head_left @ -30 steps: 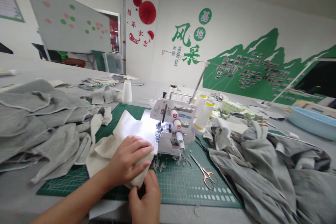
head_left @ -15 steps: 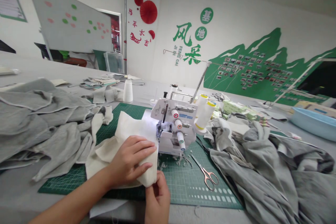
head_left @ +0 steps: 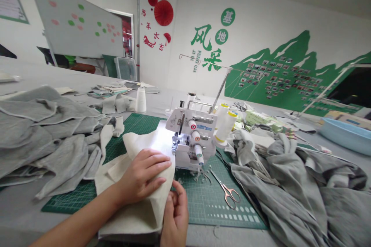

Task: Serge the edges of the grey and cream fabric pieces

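A cream fabric piece [head_left: 139,142] lies on the green cutting mat [head_left: 199,204] and runs under the foot of a small white overlock machine [head_left: 189,139]. My left hand [head_left: 143,175] rests on top of the fabric with its fingers laid flat, pressing it down just left of the machine. My right hand [head_left: 176,216] is below it at the mat's near edge, pinching the fabric's near right edge between thumb and fingers. Two thread cones [head_left: 224,123] stand on the machine's right side.
Grey fabric is heaped at the left [head_left: 43,135] and at the right [head_left: 290,185]. Scissors [head_left: 227,193] lie on the mat to the right of my hands. A white thread cone [head_left: 140,100] stands behind the mat, a blue basin [head_left: 344,133] at far right.
The cream fabric has been pulled toward me and now hangs to the mat's near edge. My right hand moved right and up along its edge; my left hand stayed pressed on top.
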